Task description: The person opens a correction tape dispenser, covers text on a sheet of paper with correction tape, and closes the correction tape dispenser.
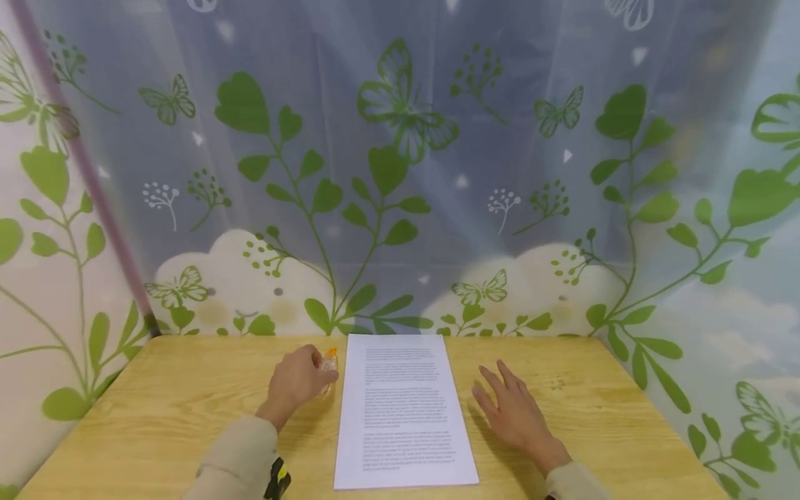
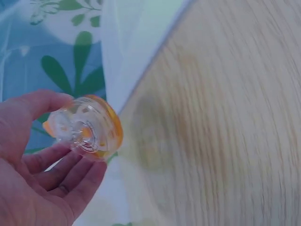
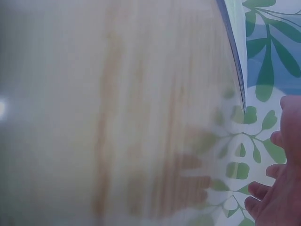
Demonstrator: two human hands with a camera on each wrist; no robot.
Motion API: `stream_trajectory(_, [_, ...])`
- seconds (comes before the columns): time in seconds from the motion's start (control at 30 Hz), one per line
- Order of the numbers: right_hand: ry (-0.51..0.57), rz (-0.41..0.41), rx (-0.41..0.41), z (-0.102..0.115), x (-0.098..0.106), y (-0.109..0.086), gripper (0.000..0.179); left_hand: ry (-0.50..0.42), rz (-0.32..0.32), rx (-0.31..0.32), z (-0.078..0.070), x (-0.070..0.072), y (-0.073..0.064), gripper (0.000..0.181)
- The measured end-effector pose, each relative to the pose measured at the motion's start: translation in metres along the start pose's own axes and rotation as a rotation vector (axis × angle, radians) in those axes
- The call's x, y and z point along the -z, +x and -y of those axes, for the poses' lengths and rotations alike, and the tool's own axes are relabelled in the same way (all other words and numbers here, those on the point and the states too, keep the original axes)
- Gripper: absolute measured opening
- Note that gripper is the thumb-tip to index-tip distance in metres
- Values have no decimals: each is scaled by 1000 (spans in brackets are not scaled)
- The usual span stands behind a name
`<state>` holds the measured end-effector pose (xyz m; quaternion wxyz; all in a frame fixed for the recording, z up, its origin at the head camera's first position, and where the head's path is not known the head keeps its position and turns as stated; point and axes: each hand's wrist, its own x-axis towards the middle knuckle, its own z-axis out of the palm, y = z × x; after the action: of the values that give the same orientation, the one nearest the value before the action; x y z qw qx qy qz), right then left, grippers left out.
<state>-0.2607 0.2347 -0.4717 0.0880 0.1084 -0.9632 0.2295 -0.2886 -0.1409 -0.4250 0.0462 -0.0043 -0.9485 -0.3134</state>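
Note:
My left hand [image 1: 300, 378] pinches a small clear bottle-like container with orange parts [image 1: 329, 361] between thumb and fingers, left of a printed sheet of paper [image 1: 406, 417]. In the left wrist view the container [image 2: 91, 127] looks round and see-through, with an orange rim and a small orange tip; its exact kind is unclear. It appears held above the wooden table [image 2: 225, 117]. On the paper's other side, my right hand [image 1: 515, 417] has its fingers spread and holds nothing. A shadow lies beneath it. Only part of that hand [image 3: 282, 183] shows in the right wrist view.
The sheet lies lengthwise on the wooden table [image 1: 187, 396], its far end near the back edge. Behind the table hangs a curtain [image 1: 300, 104] printed with leaves, butterflies and clouds. Patterned fabric also borders both sides.

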Motion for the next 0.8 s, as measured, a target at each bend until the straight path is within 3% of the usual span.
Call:
stream_trajectory(0.2, [33,-4,-19,2,3,2,58,-124,-83,4,-11,4,0,39])
stream_trajectory(0.43, [67,7,-45,4,4,3,58,-292,-136,46,-16,4,0,43])
stream_trajectory(0.63, [93,17,-63,8,4,6,60,-534,-149,128,-22,7,-1,41])
stream_trajectory(0.8, [140,9,-60,12,4,8,60,-858,-105,236,-30,5,-1,45])
